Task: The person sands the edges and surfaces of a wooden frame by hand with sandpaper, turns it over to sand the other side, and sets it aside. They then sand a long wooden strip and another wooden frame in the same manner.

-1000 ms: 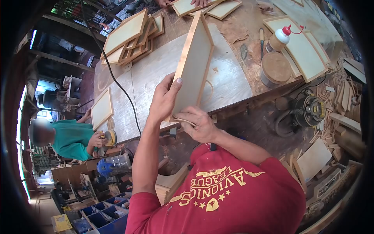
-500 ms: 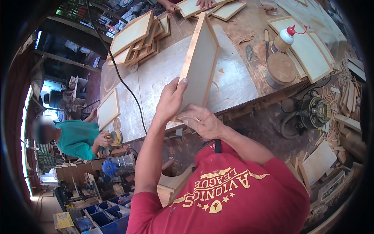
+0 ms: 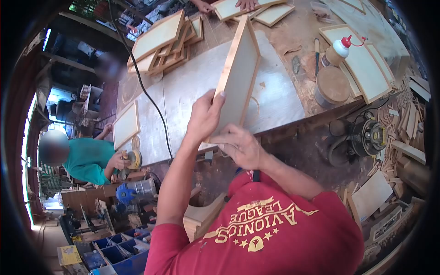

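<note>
A wooden-framed panel [image 3: 238, 73] stands tilted on its edge over the table, its near corner toward my body. My left hand [image 3: 205, 114] is closed round its left side rail, thumb on the edge. At the near lower corner, my right hand [image 3: 240, 145] is closed with its fingers bent against the frame; a thin tan piece seems to lie under them, too hidden to name.
The table [image 3: 284, 107] bears stacked frames [image 3: 158, 39], a glue bottle [image 3: 339, 48], a round container [image 3: 332, 87] and a dark cable [image 3: 146, 91]. A co-worker in green [image 3: 89, 158] holds a sander [image 3: 134, 159] at left. Another person's hands [image 3: 247, 4] touch frames at the far edge.
My right hand's fingers have shifted slightly along the near corner, and the tan piece under them shows less. The view has moved a little; my left hand keeps its hold.
</note>
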A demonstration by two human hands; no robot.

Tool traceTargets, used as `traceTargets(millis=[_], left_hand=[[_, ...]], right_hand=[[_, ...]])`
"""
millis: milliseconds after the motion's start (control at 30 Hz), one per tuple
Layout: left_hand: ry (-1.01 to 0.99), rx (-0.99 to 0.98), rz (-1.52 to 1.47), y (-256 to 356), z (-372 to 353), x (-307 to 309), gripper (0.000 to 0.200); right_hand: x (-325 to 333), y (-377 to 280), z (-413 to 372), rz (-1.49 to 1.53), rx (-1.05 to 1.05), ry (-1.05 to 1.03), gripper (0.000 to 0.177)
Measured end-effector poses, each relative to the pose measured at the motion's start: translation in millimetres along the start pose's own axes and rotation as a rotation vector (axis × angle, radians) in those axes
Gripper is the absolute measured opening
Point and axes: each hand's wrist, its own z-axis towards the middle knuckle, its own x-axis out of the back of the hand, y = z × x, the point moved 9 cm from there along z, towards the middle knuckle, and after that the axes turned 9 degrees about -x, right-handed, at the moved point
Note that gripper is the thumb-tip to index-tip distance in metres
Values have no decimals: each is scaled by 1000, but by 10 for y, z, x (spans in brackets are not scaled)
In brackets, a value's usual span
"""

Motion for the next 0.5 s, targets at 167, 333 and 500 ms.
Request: traceTargets(millis=[167,333,500], left_hand=[[19,-15,-4,-21,-40,13,48],[44,18,1,-39,-65,10,53],[33,-9,3,-90,-60,0,50]], right_hand=[[-13,133,-11,-74,-2,5,26],[-21,208,3,5,-86,-73,27],[-140,236,4,191,-147,-55,27]])
